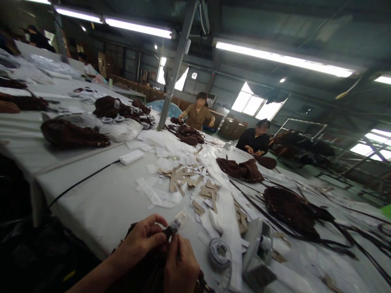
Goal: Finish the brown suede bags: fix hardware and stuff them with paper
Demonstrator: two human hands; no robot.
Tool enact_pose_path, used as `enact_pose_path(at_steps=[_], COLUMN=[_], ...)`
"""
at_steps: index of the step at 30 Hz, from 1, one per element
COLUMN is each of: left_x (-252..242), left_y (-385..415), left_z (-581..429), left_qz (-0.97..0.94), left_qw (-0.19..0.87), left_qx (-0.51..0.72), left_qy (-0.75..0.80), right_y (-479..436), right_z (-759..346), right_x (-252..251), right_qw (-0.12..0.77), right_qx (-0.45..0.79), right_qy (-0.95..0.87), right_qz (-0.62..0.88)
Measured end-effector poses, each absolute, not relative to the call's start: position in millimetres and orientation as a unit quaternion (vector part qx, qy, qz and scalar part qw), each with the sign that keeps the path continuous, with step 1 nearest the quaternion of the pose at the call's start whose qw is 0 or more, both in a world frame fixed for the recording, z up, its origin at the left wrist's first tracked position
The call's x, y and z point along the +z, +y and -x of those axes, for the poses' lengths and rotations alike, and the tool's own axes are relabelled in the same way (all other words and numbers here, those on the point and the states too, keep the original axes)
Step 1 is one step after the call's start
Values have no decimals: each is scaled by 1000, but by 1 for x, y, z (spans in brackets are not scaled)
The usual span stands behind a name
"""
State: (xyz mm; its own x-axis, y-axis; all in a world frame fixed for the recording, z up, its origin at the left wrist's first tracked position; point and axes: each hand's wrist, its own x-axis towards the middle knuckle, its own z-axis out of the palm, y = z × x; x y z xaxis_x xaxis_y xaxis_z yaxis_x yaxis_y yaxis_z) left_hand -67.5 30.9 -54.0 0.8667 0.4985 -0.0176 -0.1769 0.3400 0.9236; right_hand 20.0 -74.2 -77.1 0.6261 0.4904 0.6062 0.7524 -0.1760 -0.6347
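Observation:
Between my two hands is a dark strap (pixel 168 232), its end fitted with a buckle (pixel 181 218) that looks wrapped in clear film. My left hand (pixel 146 237) is closed on the strap just below the buckle, thumb and fingers pinched. Close against it, my right hand (pixel 181 266) pinches the strap end beside the buckle; its fingertips are partly hidden. Under my hands lies something dark brown, mostly in shadow, that the strap seems to belong to. To the right of my right hand are a roll of tape (pixel 218 253) and a grey tape dispenser (pixel 259 248).
Tan paper strips (pixel 183 177) and white film scraps litter the white table (pixel 91 203). A white power bank-like box (pixel 131 157) has a black cable. Brown bags (pixel 70 133) lie left, more (pixel 293 207) right. Two people (pixel 197 114) work across the table. A metal post (pixel 177 65) rises mid-table.

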Motion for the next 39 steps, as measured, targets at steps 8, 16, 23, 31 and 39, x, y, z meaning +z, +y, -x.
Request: enact_pose_path(at_steps=[8,16,23,31,39], left_x=[-53,-49,-61,-54,-64], left_y=[25,22,26,24,31], left_z=[63,68,66,73,79], left_qz=[-575,-670,-644,-692,-667], left_qw=[754,653,651,640,688], left_qx=[241,259,279,259,225], left_qy=[209,240,289,212,179], right_y=[-73,-74,-70,-72,-69], right_z=[-16,-18,-9,-17,-9], right_x=[-79,-87,-83,-80,-83], right_qw=[403,377,385,415,431], right_qx=[-286,-294,-275,-248,-208], right_qy=[-463,-484,-494,-485,-479], right_qz=[736,733,730,729,736])
